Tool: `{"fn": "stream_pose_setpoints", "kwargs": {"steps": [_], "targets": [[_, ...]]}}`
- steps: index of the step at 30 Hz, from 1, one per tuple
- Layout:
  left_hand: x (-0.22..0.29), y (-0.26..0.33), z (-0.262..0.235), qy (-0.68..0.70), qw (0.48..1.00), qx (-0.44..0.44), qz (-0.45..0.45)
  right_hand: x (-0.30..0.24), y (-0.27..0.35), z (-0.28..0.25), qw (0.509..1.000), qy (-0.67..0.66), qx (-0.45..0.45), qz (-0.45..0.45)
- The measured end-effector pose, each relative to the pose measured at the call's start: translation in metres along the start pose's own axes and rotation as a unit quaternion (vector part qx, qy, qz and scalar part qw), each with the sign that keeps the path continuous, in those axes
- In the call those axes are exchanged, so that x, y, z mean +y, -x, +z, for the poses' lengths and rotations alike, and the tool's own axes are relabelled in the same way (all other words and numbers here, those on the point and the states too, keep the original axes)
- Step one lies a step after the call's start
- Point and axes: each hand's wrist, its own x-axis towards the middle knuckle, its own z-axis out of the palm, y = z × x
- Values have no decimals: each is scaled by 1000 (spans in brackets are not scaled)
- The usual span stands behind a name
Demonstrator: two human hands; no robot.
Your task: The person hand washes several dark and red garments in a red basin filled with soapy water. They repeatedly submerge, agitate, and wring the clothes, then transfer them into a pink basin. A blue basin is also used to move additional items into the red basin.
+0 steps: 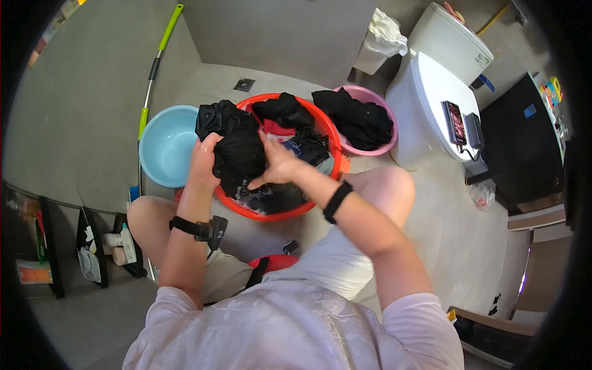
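Observation:
A bunched, wet-looking black garment [237, 143] is held up over the left part of a red-orange basin [333, 132]. My left hand [206, 161] is closed round its left side. My right hand [279, 163] grips the right side, thumb and fingers apart around the cloth. Inside the basin, sudsy water [253, 200] surrounds more dark clothes [285, 111], a red cloth [277, 128] and a greyish piece [325, 166]. The lower end of the held garment hangs down to the wet dark laundry, and where one stops cannot be made out.
A light blue basin [165, 177] stands at the left, beside a green-handled pole [152, 71]. To the right, a pink basin [394, 131] holds black clothing [361, 120]. Beyond it are a white toilet [404, 114] with a phone [455, 122] on its lid, and a lined bin [374, 52].

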Motion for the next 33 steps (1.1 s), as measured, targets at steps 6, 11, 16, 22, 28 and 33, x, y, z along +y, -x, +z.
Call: {"fn": "stream_pose_setpoints", "kwargs": {"steps": [6, 11, 16, 22, 28, 33], "targets": [[-2, 5, -57, 135, 990, -27, -27, 8, -19, 28, 964, -223, -122, -74], [-37, -21, -116, 169, 979, 76, -82, 23, -26, -15, 892, -429, -142, 12], [-112, -40, -154, -35, 966, 230, -115, 70, -98, 18, 962, -45, 35, 268], [-206, -67, -145, -530, 787, 138, -284, 83, -111, 150, 918, 310, -228, 92], [-228, -85, -170, -275, 907, 159, -277, 117, -124, 203, 847, 384, -363, 60], [-219, -78, -156, -185, 921, 171, -297, 172, -162, 221, 914, 283, -290, -18]]}}
